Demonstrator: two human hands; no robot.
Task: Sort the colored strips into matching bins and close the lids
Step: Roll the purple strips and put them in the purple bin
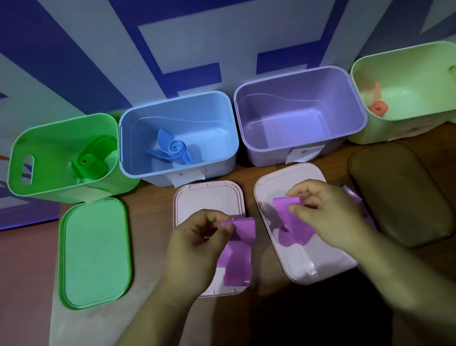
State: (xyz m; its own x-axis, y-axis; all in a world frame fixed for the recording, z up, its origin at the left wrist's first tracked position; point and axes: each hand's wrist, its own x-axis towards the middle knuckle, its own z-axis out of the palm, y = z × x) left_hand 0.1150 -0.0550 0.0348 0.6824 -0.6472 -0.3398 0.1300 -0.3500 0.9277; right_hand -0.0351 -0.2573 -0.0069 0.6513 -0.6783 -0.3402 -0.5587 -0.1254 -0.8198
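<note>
The purple strip (238, 257) is held up between both hands, above the two pale pink lids (207, 199) that lie flat on the tabletop (150, 228). The left hand (197, 239) has its grip pinched on a folded end, with the strip hanging down below it over the left pink lid. The right hand (326, 212) has its grip pinched on another folded part, which droops over the right pink lid; more purple shows behind that hand. Just behind these lids stand the open purple bin (303, 137) and the open blue bin (180, 167), the latter holding a rolled blue strip (173, 148). At the far left an open green bin (35, 179) holds a coiled green strip (88, 164), its green lid (93, 252) lying in front. At the far right a pale green bin (420, 109) holds an orange strip (377, 108), and a dark lid (401, 194) lies before it.
</note>
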